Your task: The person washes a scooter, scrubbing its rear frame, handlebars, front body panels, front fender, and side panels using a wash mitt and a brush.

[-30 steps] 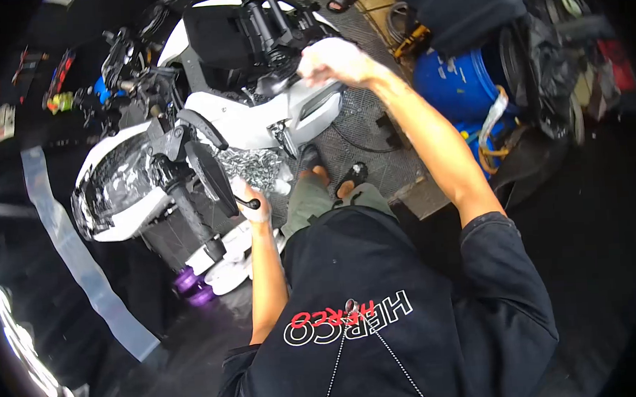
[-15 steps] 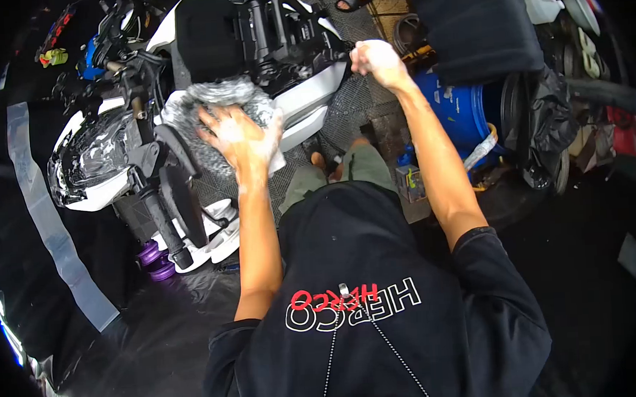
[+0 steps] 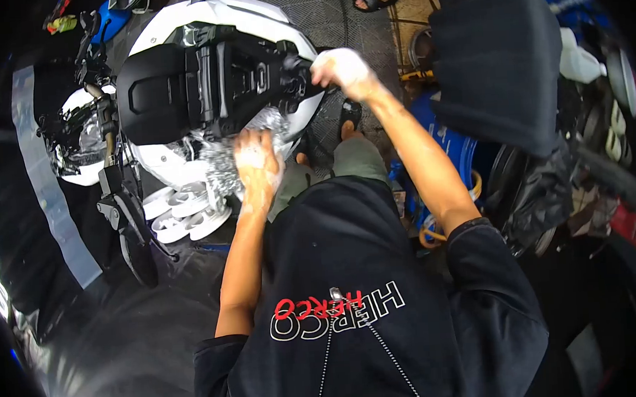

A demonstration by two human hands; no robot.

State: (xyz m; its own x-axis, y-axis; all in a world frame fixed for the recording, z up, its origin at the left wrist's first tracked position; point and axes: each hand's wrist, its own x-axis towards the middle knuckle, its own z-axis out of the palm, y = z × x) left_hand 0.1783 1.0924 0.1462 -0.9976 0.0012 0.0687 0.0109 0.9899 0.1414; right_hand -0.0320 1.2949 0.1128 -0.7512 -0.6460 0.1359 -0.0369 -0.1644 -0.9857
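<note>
A white and black scooter (image 3: 158, 99) stands in front of me, its black rear frame on top. My left hand (image 3: 257, 166) presses a shaggy grey wash cloth (image 3: 224, 164) against the scooter's near side panel, fingers curled over it. The cloth is blurred, and part of it is hidden by the hand. My right hand (image 3: 345, 73), covered in white foam, is closed around the black tail end of the scooter. What its fingertips touch is partly hidden. Foam also coats my left wrist.
White wheel-like parts (image 3: 188, 211) lie on the floor beside the scooter. To the right are a blue barrel (image 3: 452, 130), a black padded seat-like piece (image 3: 494, 60) and a white jug (image 3: 580, 55). A person's sandalled foot (image 3: 376, 1) is at the top.
My view has shifted, showing more of the scooter's top. The left hand's spread fingers have curled on the cloth, now under the rear frame. The right hand remains by the tail.
</note>
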